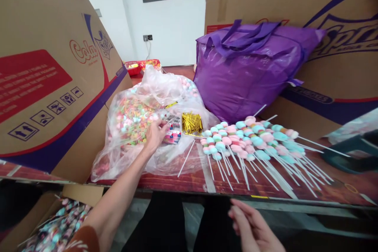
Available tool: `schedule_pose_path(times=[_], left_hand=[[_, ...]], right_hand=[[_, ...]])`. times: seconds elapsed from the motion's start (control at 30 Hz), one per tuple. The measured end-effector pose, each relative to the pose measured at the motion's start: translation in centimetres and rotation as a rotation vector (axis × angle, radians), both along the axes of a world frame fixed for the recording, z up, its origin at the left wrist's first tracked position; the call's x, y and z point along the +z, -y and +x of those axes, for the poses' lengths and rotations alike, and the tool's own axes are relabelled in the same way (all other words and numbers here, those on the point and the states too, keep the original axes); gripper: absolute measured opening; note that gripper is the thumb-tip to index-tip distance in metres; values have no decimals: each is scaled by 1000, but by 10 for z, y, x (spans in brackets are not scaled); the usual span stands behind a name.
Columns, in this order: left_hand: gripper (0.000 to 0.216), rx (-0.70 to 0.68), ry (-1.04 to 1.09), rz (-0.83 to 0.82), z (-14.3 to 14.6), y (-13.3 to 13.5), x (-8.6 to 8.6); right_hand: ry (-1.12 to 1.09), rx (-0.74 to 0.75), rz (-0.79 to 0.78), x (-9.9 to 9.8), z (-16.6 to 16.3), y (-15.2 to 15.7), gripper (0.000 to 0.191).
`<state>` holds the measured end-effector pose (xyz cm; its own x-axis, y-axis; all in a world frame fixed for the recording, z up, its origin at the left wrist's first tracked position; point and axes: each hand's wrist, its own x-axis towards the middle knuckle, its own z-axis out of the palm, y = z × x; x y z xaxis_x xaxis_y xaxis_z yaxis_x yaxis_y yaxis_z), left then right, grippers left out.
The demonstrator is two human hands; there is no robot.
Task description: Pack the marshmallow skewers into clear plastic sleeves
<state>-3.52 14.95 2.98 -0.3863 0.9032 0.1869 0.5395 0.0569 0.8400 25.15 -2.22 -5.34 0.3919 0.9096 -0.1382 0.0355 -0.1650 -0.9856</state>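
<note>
My left hand (156, 134) reaches forward across the table and rests on a clear plastic bag (132, 120) full of small coloured candies; its fingers curl round something at the bag's edge that I cannot make out, beside a small printed packet (173, 136). My right hand (251, 226) hovers low in front of the table edge, fingers loosely extended and holding nothing. A heap of pastel marshmallow skewers (251, 139) on white sticks lies to the right of the left hand. A bundle of gold twist ties (191, 123) sits between the bag and the skewers.
A large purple bag (251, 71) stands behind the skewers. Tall cardboard boxes flank the table at left (44, 78) and right (339, 47). A box with wrapped skewers (56, 228) sits below at lower left. A dark green object (351, 153) is at right.
</note>
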Motion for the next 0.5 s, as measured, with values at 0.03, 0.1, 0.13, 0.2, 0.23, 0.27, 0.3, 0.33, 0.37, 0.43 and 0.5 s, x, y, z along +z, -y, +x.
schedule_pose_path(times=[0.03, 0.1, 0.13, 0.2, 0.23, 0.27, 0.3, 0.33, 0.37, 0.43, 0.5], left_hand=[[13, 1, 33, 15, 1, 9, 3], [18, -18, 135, 42, 8, 35, 8], [20, -34, 204, 53, 14, 50, 8], [24, -57, 455, 75, 28, 84, 5], [25, -46, 567, 91, 36, 100, 1], [26, -24, 666, 105, 42, 116, -3], [28, 15, 747, 128, 48, 129, -8], [30, 62, 823, 153, 52, 141, -12], [32, 99, 913, 167, 54, 151, -16], [36, 80, 1144, 97, 55, 166, -21], [45, -16, 1389, -61, 53, 173, -24]], right_hand=[[0, 93, 20, 11, -18, -3, 43], [-58, 231, 43, 34, -56, -11, 41], [-112, 270, 46, 44, -74, -17, 42], [-256, 304, 67, 57, -109, -27, 44], [-329, 323, 84, 60, -123, -31, 43], [-390, 318, 92, 61, -136, -34, 38], [-434, 306, 96, 61, -145, -35, 33], [-460, 293, 99, 59, -152, -35, 29], [-470, 283, 101, 58, -156, -34, 27], [-472, 316, 101, 56, -156, -29, 26], [-461, 411, 94, 58, -150, -25, 25]])
